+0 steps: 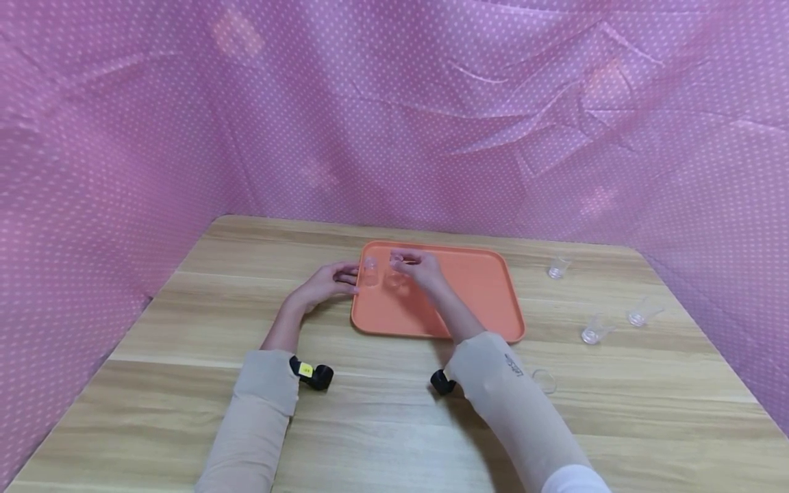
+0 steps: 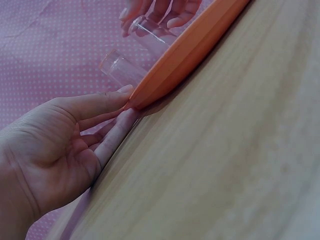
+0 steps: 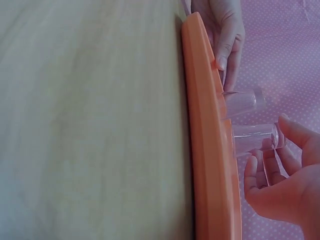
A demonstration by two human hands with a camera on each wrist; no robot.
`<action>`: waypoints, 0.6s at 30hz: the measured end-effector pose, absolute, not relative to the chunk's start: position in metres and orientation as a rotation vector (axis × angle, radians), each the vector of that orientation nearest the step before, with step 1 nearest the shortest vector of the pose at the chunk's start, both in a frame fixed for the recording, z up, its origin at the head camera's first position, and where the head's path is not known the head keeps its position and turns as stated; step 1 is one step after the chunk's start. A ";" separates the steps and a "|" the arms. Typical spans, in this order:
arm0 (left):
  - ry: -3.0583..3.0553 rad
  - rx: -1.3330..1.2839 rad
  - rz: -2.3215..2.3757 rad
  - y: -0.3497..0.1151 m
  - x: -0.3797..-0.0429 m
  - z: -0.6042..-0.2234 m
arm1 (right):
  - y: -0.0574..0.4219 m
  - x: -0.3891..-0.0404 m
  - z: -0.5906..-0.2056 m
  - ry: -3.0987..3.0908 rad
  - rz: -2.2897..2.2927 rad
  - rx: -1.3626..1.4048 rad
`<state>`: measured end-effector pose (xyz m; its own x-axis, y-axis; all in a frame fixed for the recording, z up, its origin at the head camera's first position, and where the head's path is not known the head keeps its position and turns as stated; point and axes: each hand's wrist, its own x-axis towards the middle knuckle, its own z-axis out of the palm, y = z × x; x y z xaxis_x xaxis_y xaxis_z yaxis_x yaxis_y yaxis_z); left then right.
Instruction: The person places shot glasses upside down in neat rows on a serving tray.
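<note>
An orange tray (image 1: 468, 294) lies on the wooden table. My left hand (image 1: 327, 282) pinches its left rim, thumb on top and fingers against the outer side. Two small clear glasses stand upside down near the tray's left end. The outer glass (image 2: 121, 70) is untouched, close to the rim beside my left hand. Around the raised base of the other glass (image 3: 255, 138), my right hand (image 1: 421, 268) curls its thumb and fingers. That glass's mouth is against the tray, as the right wrist view shows.
On the table right of the tray stand more clear glasses: one at the back (image 1: 557, 267), one farther right (image 1: 638, 315) and one nearer (image 1: 593, 333). Another clear rim (image 1: 545, 381) shows beside my right sleeve. Pink dotted cloth (image 1: 394, 123) hangs around the table's back and sides.
</note>
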<state>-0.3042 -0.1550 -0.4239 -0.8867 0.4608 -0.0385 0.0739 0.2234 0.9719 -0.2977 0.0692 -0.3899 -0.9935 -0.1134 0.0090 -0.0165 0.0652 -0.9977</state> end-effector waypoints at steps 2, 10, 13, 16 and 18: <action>2.191 0.498 1.700 -0.155 -0.304 -0.423 | 0.068 -0.298 -0.392 2.261 -2.077 -0.148; 2.194 0.500 1.705 -0.155 -0.306 -0.426 | 0.063 -0.299 -0.397 2.284 -2.056 -0.146; 2.187 0.500 1.712 -0.155 -0.307 -0.427 | 0.062 -0.300 -0.399 2.306 -2.036 -0.136; 2.193 0.497 1.709 -0.155 -0.307 -0.427 | 0.062 -0.301 -0.400 2.325 -2.021 -0.132; 2.199 0.490 1.708 -0.155 -0.306 -0.426 | 0.061 -0.301 -0.401 2.329 -2.017 -0.135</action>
<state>-0.3058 -0.1552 -0.4264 -0.8923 0.4499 -0.0364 0.0761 0.2295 0.9703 -0.3013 0.0609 -0.4009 -0.9945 -0.1035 0.0135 -0.0282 0.1411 -0.9896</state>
